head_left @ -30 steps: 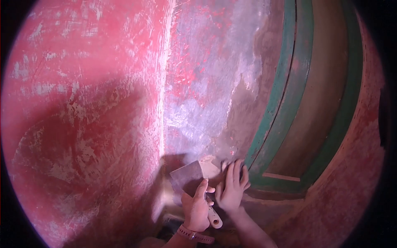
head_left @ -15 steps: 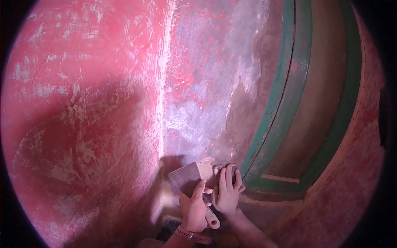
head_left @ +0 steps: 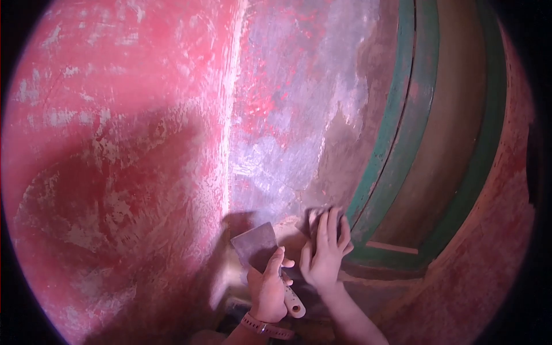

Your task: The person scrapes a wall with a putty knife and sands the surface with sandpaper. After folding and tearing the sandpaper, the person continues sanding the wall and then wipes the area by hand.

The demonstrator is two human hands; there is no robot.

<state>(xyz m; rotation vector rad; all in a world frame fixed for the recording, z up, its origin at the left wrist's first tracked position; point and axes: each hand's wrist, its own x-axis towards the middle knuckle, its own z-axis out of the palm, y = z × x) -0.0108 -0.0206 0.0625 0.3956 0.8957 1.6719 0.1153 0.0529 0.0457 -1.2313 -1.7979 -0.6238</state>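
— What has the left hand [head_left: 267,290] got?

— It is wrapped tight around the pale handle of a scraper [head_left: 257,247], with the thumb lying up the shaft. The wide blade sits low on the wall, just right of the corner where the red wall [head_left: 115,144] meets the scraped grey patch [head_left: 287,132]. A wristband [head_left: 267,328] shows on that wrist.

— Has the blade moved since half a second ago?

— Hardly; it sits in almost the same spot.

— And the right hand [head_left: 328,253]?

— It holds nothing that I can make out. The fingers lie stretched out flat against the plaster. It has slid up and to the right, so the fingertips now reach just beside the green frame [head_left: 397,144]. Whether something lies under them I cannot tell.
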